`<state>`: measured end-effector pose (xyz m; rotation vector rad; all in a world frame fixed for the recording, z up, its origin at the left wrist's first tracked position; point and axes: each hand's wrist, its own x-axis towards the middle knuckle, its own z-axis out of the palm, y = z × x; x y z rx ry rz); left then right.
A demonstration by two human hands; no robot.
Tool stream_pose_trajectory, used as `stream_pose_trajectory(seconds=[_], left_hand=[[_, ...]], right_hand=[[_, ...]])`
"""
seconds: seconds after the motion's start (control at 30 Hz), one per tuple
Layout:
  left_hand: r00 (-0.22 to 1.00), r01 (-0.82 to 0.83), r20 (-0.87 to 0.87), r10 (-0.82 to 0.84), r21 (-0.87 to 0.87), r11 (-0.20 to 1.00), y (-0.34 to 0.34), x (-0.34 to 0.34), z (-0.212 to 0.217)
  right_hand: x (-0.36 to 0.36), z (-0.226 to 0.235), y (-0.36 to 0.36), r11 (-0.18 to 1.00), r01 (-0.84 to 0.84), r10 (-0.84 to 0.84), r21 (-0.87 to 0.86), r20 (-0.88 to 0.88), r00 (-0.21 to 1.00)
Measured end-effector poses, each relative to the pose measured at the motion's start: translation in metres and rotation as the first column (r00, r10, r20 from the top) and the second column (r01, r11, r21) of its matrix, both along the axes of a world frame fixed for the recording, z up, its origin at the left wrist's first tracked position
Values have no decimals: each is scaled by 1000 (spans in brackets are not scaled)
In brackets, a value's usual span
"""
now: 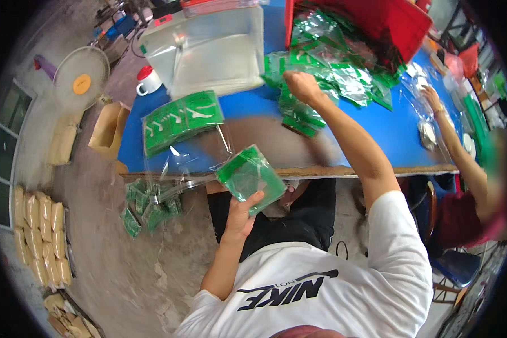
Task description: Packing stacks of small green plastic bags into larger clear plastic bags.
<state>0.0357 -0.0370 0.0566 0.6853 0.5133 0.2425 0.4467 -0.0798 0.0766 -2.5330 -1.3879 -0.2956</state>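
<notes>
My left hand (241, 218) grips a stack of flat green and clear plastic packets (252, 179) by its lower edge, just in front of the table edge. My right arm reaches out over the table. There my right hand (303, 88) is closed at the left side of a loose heap of green and clear packets (349, 79). Whatever its fingers hold, if anything, is hidden. A large clear bag filled with green packets (183, 121) lies on the table to the left, its loose clear end hanging over the near edge.
A red bin (372, 28) tips toward the heap on the blue table (248, 112). Clear plastic bags (217, 56) and a red-lidded white mug (148, 81) stand farther left. Green packets (152, 205) lie below the table edge. A co-worker's hand (432, 98) is at the right.
</notes>
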Motion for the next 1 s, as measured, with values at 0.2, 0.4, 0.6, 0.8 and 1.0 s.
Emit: stream_pose_trajectory(seconds=[0.2, 0.4, 0.6, 0.8, 1.0], left_hand=[[974, -220, -41, 223, 55, 974, -4, 7, 2], [991, -129, -16, 132, 117, 985, -10, 14, -12], [988, -127, 85, 127, -15, 992, -15, 9, -24], [994, -10, 110, -13, 205, 979, -4, 8, -37], [988, -92, 130, 82, 76, 993, 7, 4, -28]], right_hand=[[-171, 115, -30, 957, -195, 162, 216, 161, 974], [-273, 72, -41, 957, -241, 290, 162, -482, 827], [-273, 50, -41, 967, 19, 205, 254, -823, 529], [-265, 48, -45, 974, 97, 165, 203, -938, 305], [-250, 31, -53, 841, 526, 392, 130, -815, -426]])
